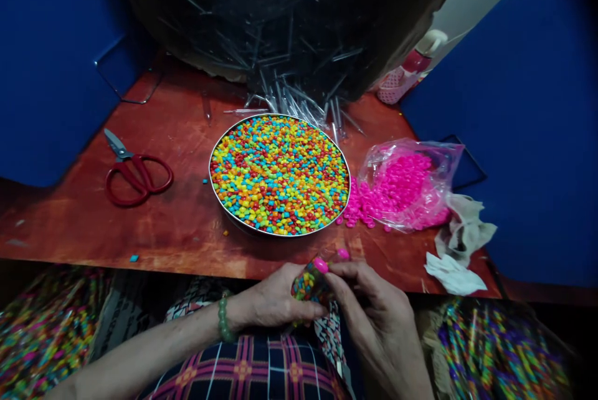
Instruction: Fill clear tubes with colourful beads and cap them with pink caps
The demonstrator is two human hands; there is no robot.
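My left hand [273, 300], with a green bead bracelet at the wrist, is closed around clear plastic tubes [304, 286] filled with small coloured pieces like candies. Pink caps [321, 265] show at the upper ends of the tubes. My right hand [380, 309] is beside them, thumb and forefinger pinched together by a pink cap [343, 253]. Both hands are just in front of the table's near edge, above my lap. Beyond them stands a round bowl [280, 235] full of the same coloured pieces. Right of it, loose pink caps spill from a clear plastic bag [443, 157].
Red-handled scissors [135, 176] lie on the left of the red table [187, 225]. A large box [397, 26] of empty clear tubes [294, 101] opens behind the bowl. A pink bottle [406, 70] and crumpled tissues [455, 272] are at right. Filled tubes [499, 350] lie below on both sides.
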